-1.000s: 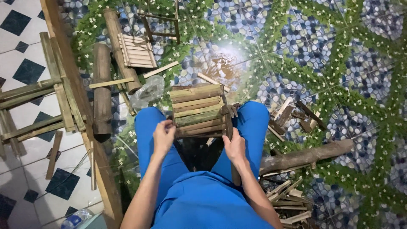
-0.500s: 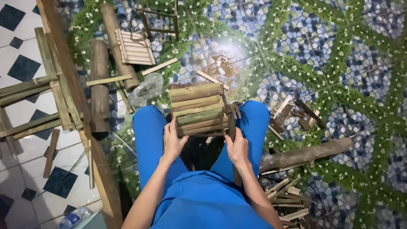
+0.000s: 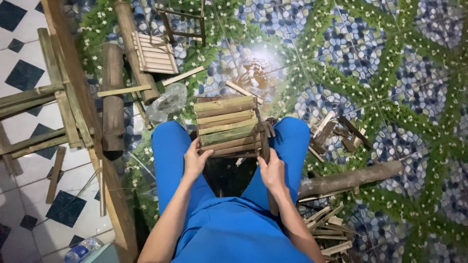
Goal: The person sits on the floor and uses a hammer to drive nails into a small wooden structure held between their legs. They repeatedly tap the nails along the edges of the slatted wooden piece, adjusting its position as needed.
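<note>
A small slatted bamboo crate rests across the person's knees, between both hands. The left hand clasps its near left corner; the right hand seems to grip a dark upright stick at its right edge. Around lie logs, offcuts and pebble-patterned floor.

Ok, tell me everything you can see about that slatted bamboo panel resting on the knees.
The slatted bamboo panel is a small, roughly square rack of about seven horizontal split strips, tan to green, fixed to darker side rails. It rests between the knees of the blue trousers, lying nearly flat and facing up. The left hand grips its near-left corner; the right hand holds the near-right rail end. Its underside is hidden.
</note>
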